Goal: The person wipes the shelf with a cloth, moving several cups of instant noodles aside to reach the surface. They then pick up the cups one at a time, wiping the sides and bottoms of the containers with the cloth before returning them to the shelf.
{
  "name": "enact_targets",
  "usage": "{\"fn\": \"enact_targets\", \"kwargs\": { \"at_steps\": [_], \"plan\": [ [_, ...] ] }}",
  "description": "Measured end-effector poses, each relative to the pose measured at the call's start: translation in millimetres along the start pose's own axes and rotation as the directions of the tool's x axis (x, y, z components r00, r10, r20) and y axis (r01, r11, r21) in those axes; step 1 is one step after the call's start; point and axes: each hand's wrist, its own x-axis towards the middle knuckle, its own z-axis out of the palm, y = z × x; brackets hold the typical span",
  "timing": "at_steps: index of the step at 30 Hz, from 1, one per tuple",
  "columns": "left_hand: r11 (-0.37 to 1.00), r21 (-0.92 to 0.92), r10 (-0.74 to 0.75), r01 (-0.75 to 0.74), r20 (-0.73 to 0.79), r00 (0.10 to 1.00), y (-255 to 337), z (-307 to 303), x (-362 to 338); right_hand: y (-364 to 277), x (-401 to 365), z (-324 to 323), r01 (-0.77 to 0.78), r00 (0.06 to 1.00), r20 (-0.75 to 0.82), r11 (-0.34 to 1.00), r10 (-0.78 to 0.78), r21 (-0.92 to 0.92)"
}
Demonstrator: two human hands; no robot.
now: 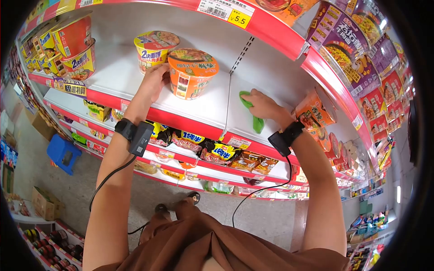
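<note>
On the white shelf, my left hand (157,82) has its fingers at the left side of an orange noodle cup (192,74); its fingertips are partly hidden behind the cup. A yellow and red noodle cup (145,55) stands just behind and left of that hand. To the right, past a seam in the shelf, my right hand (262,105) is closed on a green cloth (258,124), which lies against the shelf surface and hangs toward its front edge.
Stacked noodle cups (81,65) stand at the shelf's left, and more orange cups (314,110) at the right. Lower shelves hold noodle packets (219,152). An upper shelf edge (266,36) curves overhead. A blue stool (63,152) is on the floor.
</note>
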Motion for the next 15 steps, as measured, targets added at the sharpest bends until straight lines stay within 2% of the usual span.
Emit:
{"fn": "enact_targets", "kwargs": {
  "at_steps": [2, 4, 7, 11, 13, 15],
  "plan": [
    [1.0, -0.002, 0.007, -0.007, 0.009, 1.0, 1.1, 0.2, -1.1, -2.4, 5.4, 0.1, 0.003, 1.0, -0.014, 1.0, -0.003, -0.01],
    [1.0, -0.002, 0.02, -0.02, 0.001, 1.0, 1.4, 2.1, -1.7, -1.0, 20.3, -2.3, -0.065, 0.998, 0.004, 0.993, 0.065, -0.096],
    [1.0, 0.011, 0.008, -0.008, -0.016, 1.0, 2.2, 2.5, -1.3, 5.0, 48.6, -3.4, -0.116, 0.993, 0.015, 0.985, 0.119, -0.126],
    [1.0, 0.018, -0.005, 0.006, -0.022, 1.0, 1.8, 2.6, -1.2, 16.1, 74.1, 2.0, -0.111, 0.993, -0.06, 0.987, 0.105, -0.113],
    [1.0, 0.022, 0.013, -0.012, -0.024, 1.0, 2.7, 2.8, -2.1, 17.5, 77.0, 4.3, -0.115, 0.987, -0.117, 0.993, 0.11, -0.04],
    [1.0, 0.015, 0.007, -0.006, -0.013, 1.0, -1.7, -0.8, 1.1, 20.6, 67.5, 8.1, -0.08, 0.994, -0.078, 0.996, 0.077, -0.036]
  ]
}}
